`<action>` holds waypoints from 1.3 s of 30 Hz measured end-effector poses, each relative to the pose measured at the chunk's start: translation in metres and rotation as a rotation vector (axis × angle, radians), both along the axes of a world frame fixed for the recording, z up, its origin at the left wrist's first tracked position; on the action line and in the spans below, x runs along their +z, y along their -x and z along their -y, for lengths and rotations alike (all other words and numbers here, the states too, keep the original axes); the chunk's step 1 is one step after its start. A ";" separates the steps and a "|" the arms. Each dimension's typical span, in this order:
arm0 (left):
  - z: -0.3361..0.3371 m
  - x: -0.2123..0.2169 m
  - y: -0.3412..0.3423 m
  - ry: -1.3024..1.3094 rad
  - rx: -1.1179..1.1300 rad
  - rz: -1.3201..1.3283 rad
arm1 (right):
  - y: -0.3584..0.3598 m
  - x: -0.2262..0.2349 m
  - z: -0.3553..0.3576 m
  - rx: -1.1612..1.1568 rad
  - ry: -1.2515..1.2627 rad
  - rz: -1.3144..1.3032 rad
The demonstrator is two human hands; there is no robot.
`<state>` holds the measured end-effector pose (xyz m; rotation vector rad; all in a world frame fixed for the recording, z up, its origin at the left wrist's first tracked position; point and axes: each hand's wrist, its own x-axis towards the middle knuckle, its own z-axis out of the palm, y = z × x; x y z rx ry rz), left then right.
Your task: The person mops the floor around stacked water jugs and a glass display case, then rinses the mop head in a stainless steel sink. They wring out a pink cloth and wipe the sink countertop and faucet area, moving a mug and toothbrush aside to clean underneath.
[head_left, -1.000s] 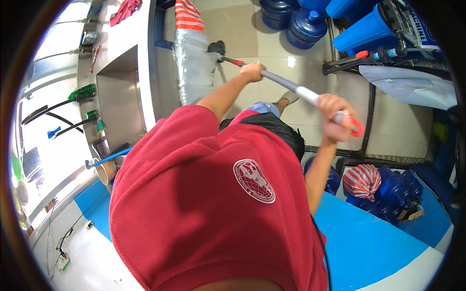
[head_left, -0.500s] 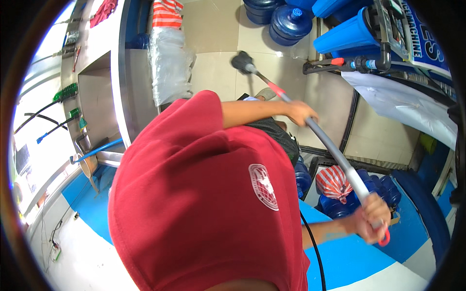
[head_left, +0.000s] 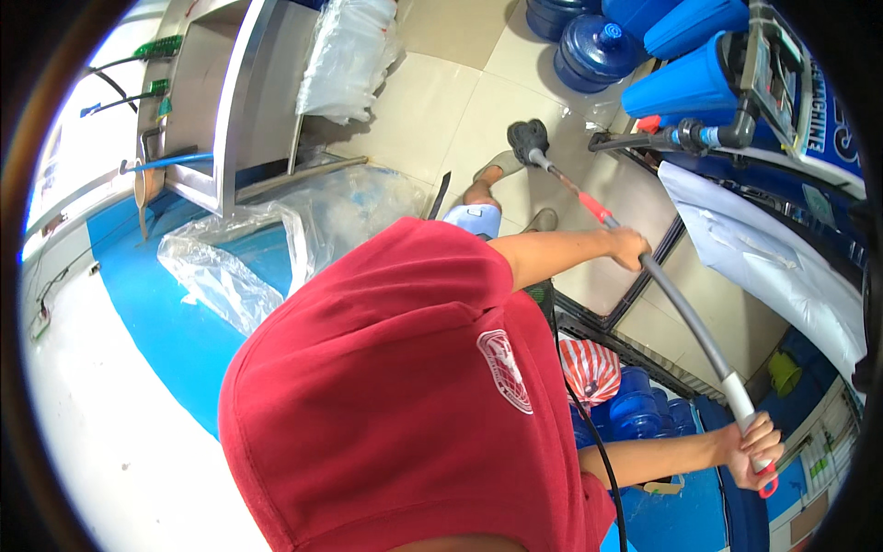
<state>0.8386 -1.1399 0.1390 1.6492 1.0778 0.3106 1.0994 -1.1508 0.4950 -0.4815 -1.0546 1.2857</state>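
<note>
Gripping mop handle (head_left: 685,317) — both hands (head_left: 629,247).

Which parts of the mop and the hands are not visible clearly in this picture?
Head view only:
- Mop head: small, its underside against the floor is hidden.
- Left hand: its palm is hidden against the mop handle.
- Right hand: near the rim, distorted; the handle's end is covered.

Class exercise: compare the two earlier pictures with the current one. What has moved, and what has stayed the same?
The long-handled mop swung: its head now rests on the tiled floor by the feet, and the handle's end has dropped low to the right. Left hand and right hand keep their grip.
</note>
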 end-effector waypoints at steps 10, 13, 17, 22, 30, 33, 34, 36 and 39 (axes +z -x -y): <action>0.069 -0.059 0.173 0.097 0.371 -0.728 | 0.134 -0.159 0.031 -0.098 0.111 0.049; 0.128 -0.058 0.241 0.047 0.600 -0.966 | 0.196 -0.176 0.090 0.175 0.129 -0.036; 0.140 -0.047 0.249 -0.093 0.621 -1.127 | 0.189 -0.153 0.085 0.220 0.071 0.013; 0.129 -0.037 0.126 -0.048 0.477 -0.692 | 0.092 -0.083 0.067 0.122 0.066 -0.073; 0.080 0.035 -0.058 0.082 -0.253 -0.100 | -0.013 0.040 0.076 0.144 -0.276 0.160; 0.075 0.037 -0.073 0.077 -0.295 0.004 | -0.026 0.049 0.063 0.210 -0.367 0.307; 0.075 0.036 -0.071 0.108 -0.311 -0.008 | -0.025 0.045 0.057 0.290 -0.396 0.281; 0.078 0.031 -0.055 0.166 -0.318 0.025 | -0.016 0.030 0.047 0.281 -0.387 0.169; 0.074 0.023 -0.009 0.244 -0.391 -0.142 | 0.017 0.000 0.042 0.223 -0.366 0.076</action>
